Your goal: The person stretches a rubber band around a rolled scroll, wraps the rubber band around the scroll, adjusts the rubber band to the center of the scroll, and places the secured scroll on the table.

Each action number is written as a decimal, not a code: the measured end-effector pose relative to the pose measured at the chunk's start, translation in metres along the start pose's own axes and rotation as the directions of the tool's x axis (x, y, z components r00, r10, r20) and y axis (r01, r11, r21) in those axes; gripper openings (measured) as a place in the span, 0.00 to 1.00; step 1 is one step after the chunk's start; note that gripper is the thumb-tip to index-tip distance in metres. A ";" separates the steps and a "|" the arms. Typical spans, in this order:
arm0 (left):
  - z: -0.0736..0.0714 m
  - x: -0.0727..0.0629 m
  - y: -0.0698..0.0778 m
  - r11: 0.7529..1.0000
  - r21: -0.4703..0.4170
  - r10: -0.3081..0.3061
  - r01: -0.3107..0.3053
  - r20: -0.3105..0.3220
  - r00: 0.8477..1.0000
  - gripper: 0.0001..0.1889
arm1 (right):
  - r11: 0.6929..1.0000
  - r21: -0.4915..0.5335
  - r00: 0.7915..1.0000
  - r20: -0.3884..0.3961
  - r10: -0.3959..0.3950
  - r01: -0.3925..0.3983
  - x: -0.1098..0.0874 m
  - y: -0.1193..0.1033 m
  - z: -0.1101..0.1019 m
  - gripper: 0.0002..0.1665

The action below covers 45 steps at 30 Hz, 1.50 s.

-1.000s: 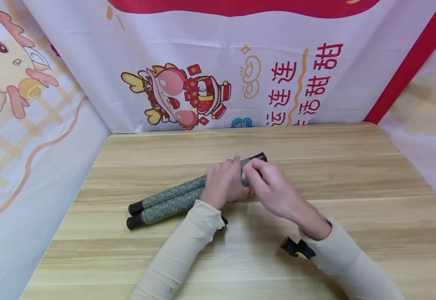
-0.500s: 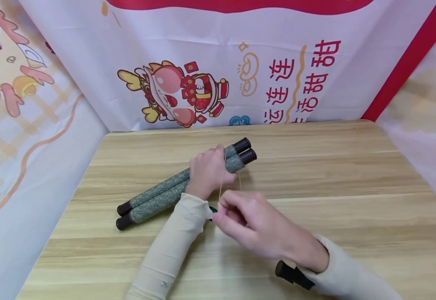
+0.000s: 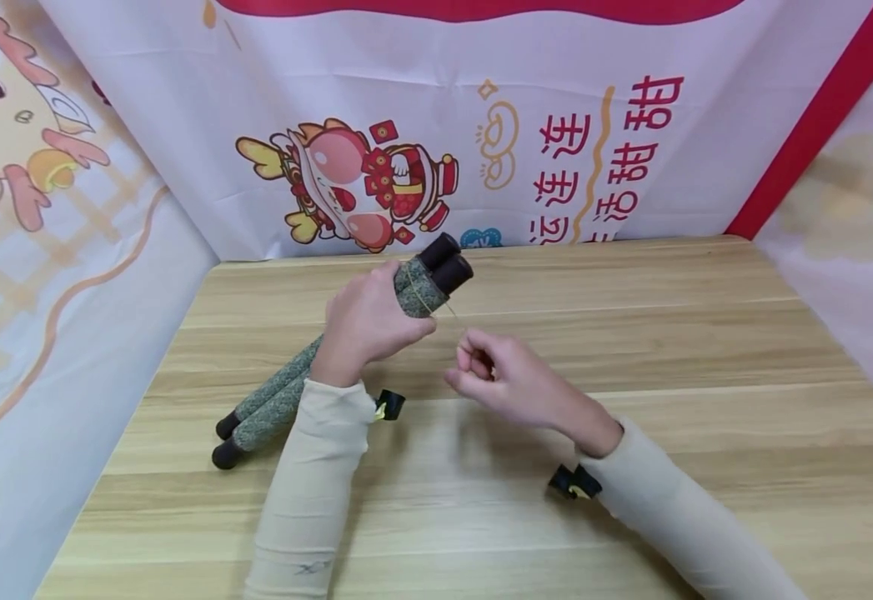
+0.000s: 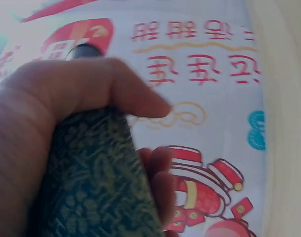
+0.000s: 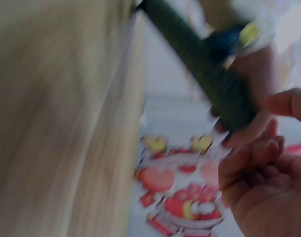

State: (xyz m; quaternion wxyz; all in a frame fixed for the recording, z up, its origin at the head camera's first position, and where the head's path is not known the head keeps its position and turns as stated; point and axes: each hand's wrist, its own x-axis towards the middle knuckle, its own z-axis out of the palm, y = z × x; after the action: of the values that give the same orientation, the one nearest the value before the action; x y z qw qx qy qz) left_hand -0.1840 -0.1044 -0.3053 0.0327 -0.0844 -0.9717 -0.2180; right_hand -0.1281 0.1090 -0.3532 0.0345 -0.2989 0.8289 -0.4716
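Observation:
A scroll (image 3: 274, 408) wound into two green patterned rolls with dark end knobs slants up from the table. My left hand (image 3: 368, 317) grips it near its upper end; in the left wrist view the thumb lies across the patterned scroll (image 4: 96, 173). A thin yellowish cord (image 3: 454, 313) passes around the rolls just below the upper knobs and runs to my right hand (image 3: 514, 379), whose curled fingers pinch it. The right wrist view is blurred, with the curled right hand (image 5: 269, 187) below the scroll (image 5: 205, 69); the cord does not show there.
The wooden table (image 3: 631, 350) spreads under both hands. A printed white cloth (image 3: 203, 108) stands behind and along the sides. Black devices (image 3: 389, 405) sit at each wrist.
The left hand has moved left and raised the scroll's upper end. The right hand first drew the cord toward the person, then moved back up beside the scroll.

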 end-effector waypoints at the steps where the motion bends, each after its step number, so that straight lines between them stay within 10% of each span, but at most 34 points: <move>1: -0.002 -0.001 0.000 1.000 -0.023 0.015 -0.014 0.019 1.000 0.37 | 1.000 0.003 1.000 0.008 0.011 -0.011 0.002 0.006 -0.001 0.12; 13: -0.028 -0.022 0.015 0.938 -0.243 0.278 -0.248 0.097 0.956 0.39 | 0.998 -0.057 0.998 0.055 0.010 -0.007 0.012 0.032 -0.005 0.09; 24: -0.006 -0.012 0.015 0.997 -0.068 0.034 -0.039 -0.063 0.997 0.44 | 0.929 -0.370 1.000 0.019 -0.012 0.018 0.002 0.006 0.002 0.09; 34: 0.022 0.008 0.008 0.999 -0.028 0.027 -0.028 -0.028 0.999 0.38 | 0.825 -0.422 0.926 0.127 -0.357 0.376 -0.020 -0.036 0.008 0.11; 45: 0.036 0.007 0.017 0.992 -0.085 0.101 -0.098 0.031 0.994 0.46 | 0.903 -0.325 0.959 0.058 -0.278 0.282 -0.018 -0.040 0.004 0.07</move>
State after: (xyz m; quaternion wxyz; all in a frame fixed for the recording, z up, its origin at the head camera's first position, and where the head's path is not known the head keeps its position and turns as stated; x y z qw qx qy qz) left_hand -0.1888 -0.0725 -0.3294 0.0229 -0.1380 -0.9568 -0.2548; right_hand -0.0937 0.1002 -0.3280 -0.0800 -0.4186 0.8444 -0.3247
